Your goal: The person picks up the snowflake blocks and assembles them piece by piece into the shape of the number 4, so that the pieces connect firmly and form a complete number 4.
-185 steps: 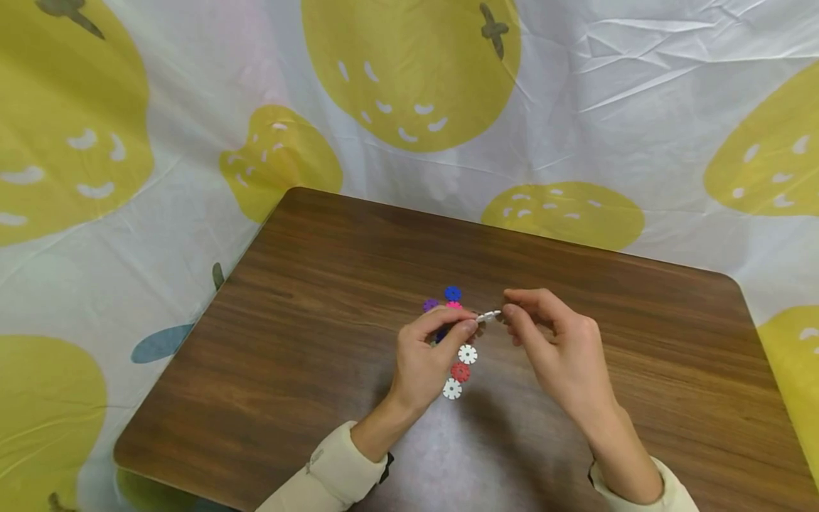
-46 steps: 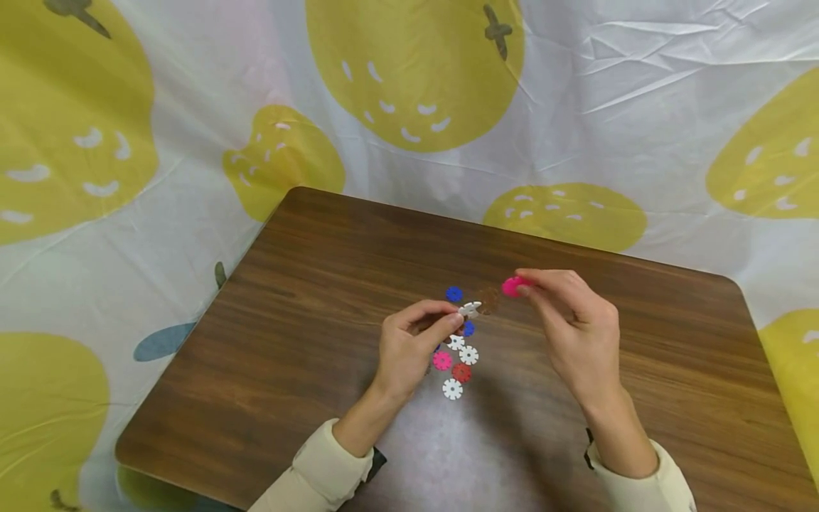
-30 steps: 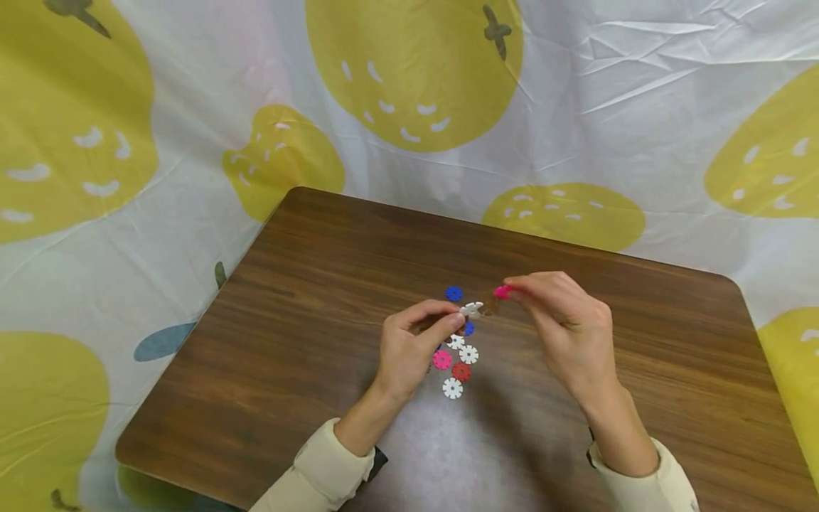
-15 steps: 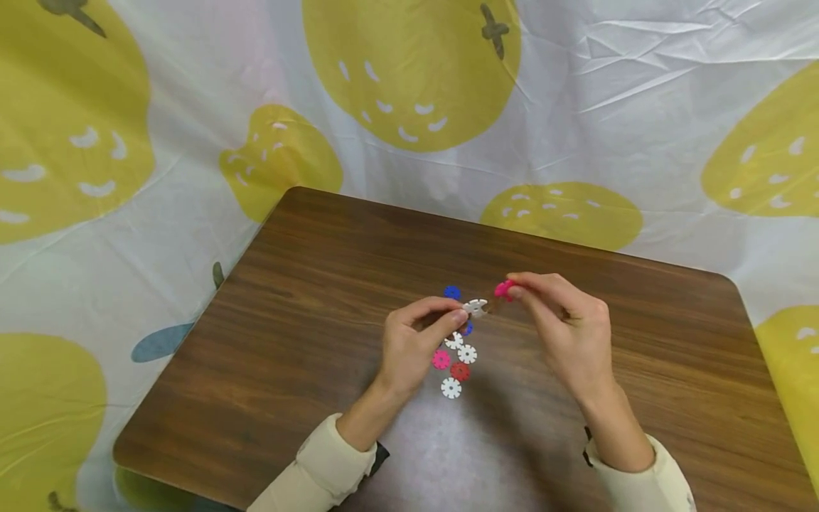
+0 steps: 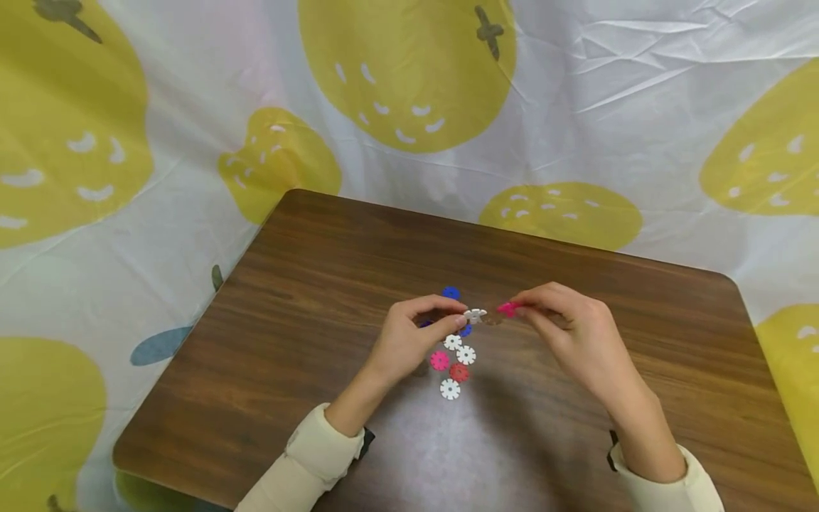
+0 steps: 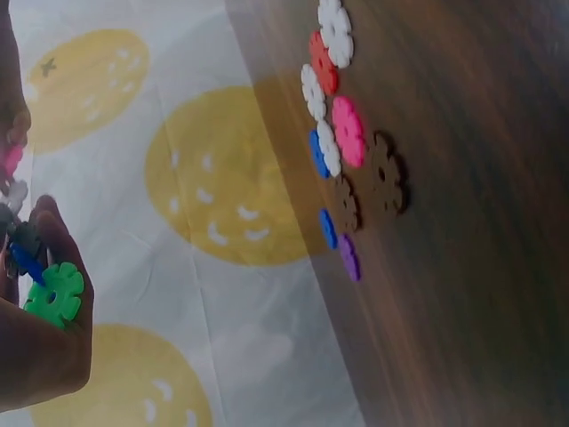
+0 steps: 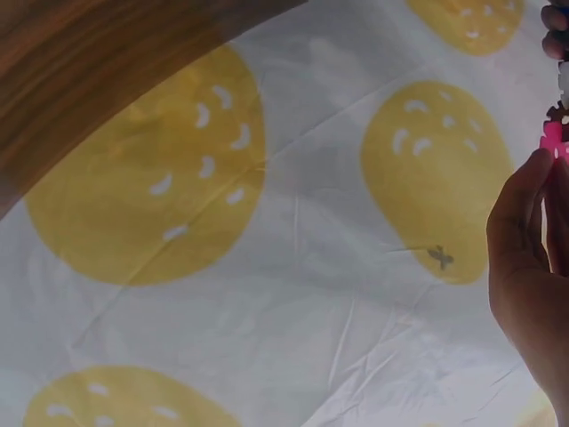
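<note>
My left hand [image 5: 409, 334] pinches a chain of notched snowflake discs above the table. In the left wrist view a green disc [image 6: 55, 295], a blue disc [image 6: 27, 262] and a dark disc lie within its fingers. A white disc [image 5: 475, 315] sticks out to the right, with a brown disc [image 5: 491, 319] at the chain's end. Thumb and fingers of my right hand [image 5: 576, 331] pinch a pink disc [image 5: 509, 308] at that brown disc's edge. Whether their notches interlock, I cannot tell. The right wrist view shows the pink disc [image 7: 553, 138] against the brown one.
Loose discs lie flat on the brown table [image 5: 307, 284] below my hands: a white disc [image 5: 450, 389], a red disc [image 5: 458, 372], a pink disc [image 5: 439, 360], a blue disc [image 5: 451, 293] and several more. A lemon-patterned cloth [image 5: 409, 171] hangs behind the table.
Since the oldest frame, the brown disc has come into view at the chain's end and my right hand has taken hold of a pink disc. Lately that hand has lowered it toward the brown disc.
</note>
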A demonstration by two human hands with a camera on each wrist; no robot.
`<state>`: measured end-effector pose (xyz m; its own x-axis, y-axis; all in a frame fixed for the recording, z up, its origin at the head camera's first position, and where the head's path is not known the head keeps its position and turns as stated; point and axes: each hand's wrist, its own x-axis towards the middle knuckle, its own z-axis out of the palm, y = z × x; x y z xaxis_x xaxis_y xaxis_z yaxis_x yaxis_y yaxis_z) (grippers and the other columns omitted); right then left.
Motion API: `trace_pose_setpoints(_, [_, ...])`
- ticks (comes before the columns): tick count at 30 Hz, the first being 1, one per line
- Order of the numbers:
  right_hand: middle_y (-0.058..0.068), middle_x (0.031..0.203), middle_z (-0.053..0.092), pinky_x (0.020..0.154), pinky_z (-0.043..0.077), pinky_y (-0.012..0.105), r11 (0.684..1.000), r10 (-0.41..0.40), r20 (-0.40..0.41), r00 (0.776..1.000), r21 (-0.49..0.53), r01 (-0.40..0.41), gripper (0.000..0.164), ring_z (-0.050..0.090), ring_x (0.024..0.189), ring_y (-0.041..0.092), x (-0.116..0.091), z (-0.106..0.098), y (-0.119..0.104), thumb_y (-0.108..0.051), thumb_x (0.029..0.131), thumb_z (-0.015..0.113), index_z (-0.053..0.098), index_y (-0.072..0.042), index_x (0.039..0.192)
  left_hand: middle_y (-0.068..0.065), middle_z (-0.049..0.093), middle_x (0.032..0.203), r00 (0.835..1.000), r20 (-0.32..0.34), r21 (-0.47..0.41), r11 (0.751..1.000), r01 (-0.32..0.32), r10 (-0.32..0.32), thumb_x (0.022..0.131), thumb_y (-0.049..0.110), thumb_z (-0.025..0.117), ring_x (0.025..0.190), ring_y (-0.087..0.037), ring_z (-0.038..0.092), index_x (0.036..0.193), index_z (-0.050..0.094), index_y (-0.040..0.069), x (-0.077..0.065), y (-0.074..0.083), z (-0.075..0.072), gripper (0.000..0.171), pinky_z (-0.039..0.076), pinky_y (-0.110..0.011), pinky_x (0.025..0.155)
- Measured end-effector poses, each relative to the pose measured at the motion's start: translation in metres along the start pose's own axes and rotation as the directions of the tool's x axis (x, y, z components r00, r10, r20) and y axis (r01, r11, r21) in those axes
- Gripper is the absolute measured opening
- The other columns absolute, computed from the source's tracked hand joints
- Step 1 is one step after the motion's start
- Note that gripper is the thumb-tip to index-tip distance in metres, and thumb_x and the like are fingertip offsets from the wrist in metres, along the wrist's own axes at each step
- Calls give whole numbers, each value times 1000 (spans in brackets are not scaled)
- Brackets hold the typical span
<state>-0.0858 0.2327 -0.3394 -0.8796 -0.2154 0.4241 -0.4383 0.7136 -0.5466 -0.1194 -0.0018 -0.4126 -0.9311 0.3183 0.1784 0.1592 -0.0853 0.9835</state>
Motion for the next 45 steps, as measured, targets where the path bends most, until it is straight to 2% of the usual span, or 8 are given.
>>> trace_pose_setpoints(13, [-3, 90, 79, 67, 52, 9, 995, 85, -33, 996, 56, -83, 15, 67, 75, -3, -7, 3, 7, -5, 88, 80, 79, -17, 98, -18, 76, 110, 1000, 7, 38, 999, 10, -11, 97, 12, 71, 89, -8, 72, 113, 75, 3, 4, 5, -5, 19, 61, -26, 80])
trace_pose_setpoints(21, [0, 89, 79, 64, 50, 11, 987, 141, -24, 990, 81, -139, 12, 65, 70, -5, -9, 4, 11, -6, 90, 78, 77, -14, 99, -21, 75, 114, 1000, -11, 17, 1000, 21, -21, 110, 23, 48, 105, -28, 73, 116, 72, -2, 7, 8, -10, 35, 64, -42, 77])
trace_pose_setpoints(27, [2, 90, 79, 64, 51, 11, 976, 183, -9, 983, 121, -181, 11, 66, 71, -4, -10, 3, 12, -8, 93, 76, 77, -14, 101, -18, 77, 111, 999, -40, 44, 999, 16, -15, 113, 37, 33, 106, -25, 73, 119, 72, 3, 7, 9, -16, 52, 58, -37, 95])
trace_pose_setpoints(32, [4, 89, 79, 69, 57, 13, 953, 228, -6, 974, 208, -221, 9, 70, 76, -1, -13, 3, 13, -9, 94, 74, 76, -12, 103, -17, 77, 106, 982, -190, -152, 988, -5, -24, 113, 45, 23, 92, -19, 74, 124, 67, -4, 9, 4, -23, 67, 58, -34, 91])
trace_pose_setpoints(34, [2, 89, 78, 73, 59, 16, 930, 248, -8, 969, 282, -236, 8, 73, 78, 4, -14, 5, 13, -10, 95, 74, 76, -10, 103, -14, 77, 100, 957, -286, -262, 965, -29, -49, 113, 41, 26, 85, -20, 73, 121, 66, -8, 10, 0, -25, 63, 59, -32, 84])
trace_pose_setpoints(38, [-1, 91, 78, 78, 63, 24, 843, 285, 1, 959, 475, -251, 9, 74, 82, 15, -17, 13, 12, -7, 96, 72, 74, -3, 104, -2, 74, 89, 912, -397, -300, 954, -27, -99, 107, 18, 43, 77, -16, 68, 112, 68, -7, 11, -7, -23, 35, 57, -24, 66])
trace_pose_setpoints(41, [0, 91, 79, 79, 64, 28, 767, 317, -5, 948, 589, -254, 12, 74, 81, 18, -17, 22, 9, -3, 95, 71, 72, 5, 105, -2, 72, 86, 924, -374, -189, 982, 2, -74, 96, -2, 55, 71, -9, 63, 106, 70, -8, 10, -9, -16, 20, 52, -20, 60])
trace_pose_setpoints(45, [0, 91, 79, 80, 64, 28, 692, 368, -36, 929, 678, -248, 15, 74, 78, 16, -15, 34, 4, 0, 94, 71, 69, 10, 106, -21, 73, 88, 966, -249, -23, 997, -70, 62, 88, -8, 67, 71, -2, 61, 102, 72, -12, 9, -5, -5, 15, 53, -18, 66])
